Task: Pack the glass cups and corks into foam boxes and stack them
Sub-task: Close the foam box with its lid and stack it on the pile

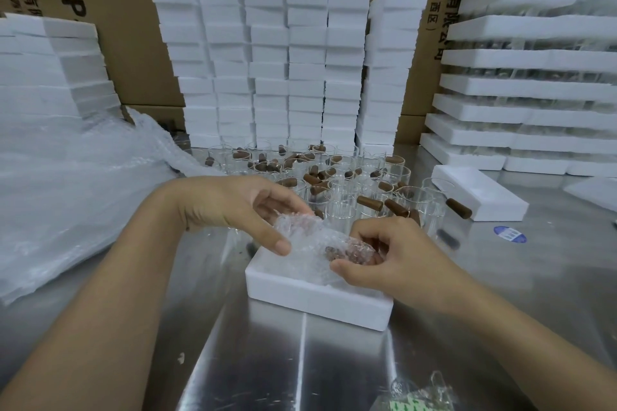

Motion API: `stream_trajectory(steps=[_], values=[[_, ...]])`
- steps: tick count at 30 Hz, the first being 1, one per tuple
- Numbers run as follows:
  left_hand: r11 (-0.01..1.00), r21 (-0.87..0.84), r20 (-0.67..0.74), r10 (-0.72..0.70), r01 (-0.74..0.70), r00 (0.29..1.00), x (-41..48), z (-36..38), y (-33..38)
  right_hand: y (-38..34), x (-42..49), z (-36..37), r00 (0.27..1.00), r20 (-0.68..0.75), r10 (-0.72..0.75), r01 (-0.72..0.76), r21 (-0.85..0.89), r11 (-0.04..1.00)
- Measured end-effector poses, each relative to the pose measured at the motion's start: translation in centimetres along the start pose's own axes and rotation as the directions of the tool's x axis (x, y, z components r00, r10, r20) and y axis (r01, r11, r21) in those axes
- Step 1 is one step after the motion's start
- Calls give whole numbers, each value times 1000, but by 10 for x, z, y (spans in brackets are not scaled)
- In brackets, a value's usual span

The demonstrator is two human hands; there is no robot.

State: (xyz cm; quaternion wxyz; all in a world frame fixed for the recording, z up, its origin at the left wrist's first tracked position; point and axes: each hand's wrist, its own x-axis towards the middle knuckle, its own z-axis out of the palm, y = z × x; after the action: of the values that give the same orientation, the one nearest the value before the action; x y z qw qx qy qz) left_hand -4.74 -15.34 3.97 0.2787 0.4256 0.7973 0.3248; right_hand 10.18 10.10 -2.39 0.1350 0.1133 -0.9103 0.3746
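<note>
While poised over an open foam box [300,294] at the near centre of a steel table [334,364], works a crumpled piece of bubble wrap [310,237] with both bare hands. Grips the wrap's left end with the left hand [233,207], thumb stretched along the near side and fingers curled over the top. Pinches the right end with the right hand [394,253], thumb and curled fingers closing the plastic round a brown cork [337,252] dimly seen through it. Holds the bundle over the box's far half, low against the foam; hard to tell whether touching.

Just beyond the hands, a crowd of clear glass cups [344,207] standing upright and close together, with loose corks [369,203] lying on and among them. To their right, a single flat foam piece [480,193] with one cork against its near edge. Along the far side, tall stacks of foam boxes [267,60] against cardboard cartons [117,27]. At far right, layered foam trays [534,87] with glass showing between the layers. At left, another foam stack [50,70] behind a heap of clear plastic sheeting [83,177]. On the table at right, a blue sticker [509,233]; at the near edge, a small clear bag [414,392].
</note>
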Motion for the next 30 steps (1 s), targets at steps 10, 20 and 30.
stream_trajectory(steps=[10,20,30], values=[[998,55,16,-39,38,999,-3,0,5,1,0,4,997,48,-63,65,-41,997],[994,81,40,-80,77,996,-1,4,10,6,2,5,992,83,-90,107,-220,970],[986,129,60,-117,108,991,0,7,19,3,1,1,982,137,-133,149,-117,982]])
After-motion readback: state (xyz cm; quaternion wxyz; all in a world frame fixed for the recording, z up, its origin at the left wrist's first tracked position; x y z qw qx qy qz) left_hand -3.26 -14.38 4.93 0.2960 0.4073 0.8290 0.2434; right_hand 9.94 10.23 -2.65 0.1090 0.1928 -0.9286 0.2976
